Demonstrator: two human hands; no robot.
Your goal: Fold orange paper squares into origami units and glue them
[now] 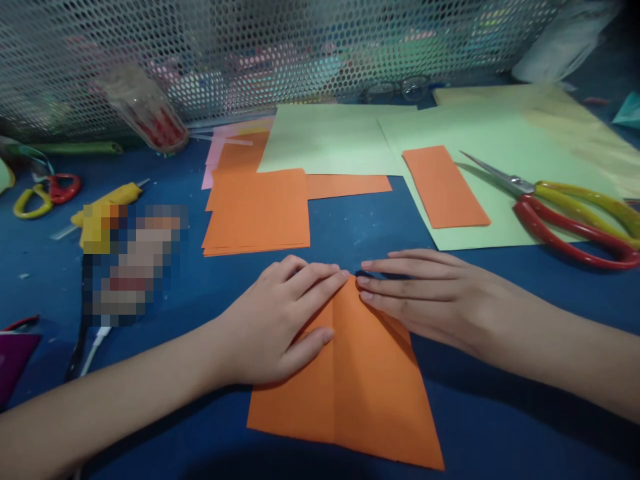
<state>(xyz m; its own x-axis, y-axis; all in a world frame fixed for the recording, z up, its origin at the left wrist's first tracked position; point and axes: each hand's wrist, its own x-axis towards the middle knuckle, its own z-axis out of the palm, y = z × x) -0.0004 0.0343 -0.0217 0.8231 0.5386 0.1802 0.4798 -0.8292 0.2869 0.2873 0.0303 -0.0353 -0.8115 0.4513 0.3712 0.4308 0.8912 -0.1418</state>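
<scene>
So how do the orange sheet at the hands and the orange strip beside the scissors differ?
The orange sheet is larger than the orange strip. The sheet has a visible crease; the strip shows none. The left hand rests on the sheet; no hand touches the strip. Both are orange.

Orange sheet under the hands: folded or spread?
Spread, lower down: the orange sheet lies open, creased lengthwise. Its covered upper sides: cannot tell.

A blue table (360, 223) bears orange paper (367, 393); green sheets (330, 140); scissors (53, 193).
</scene>
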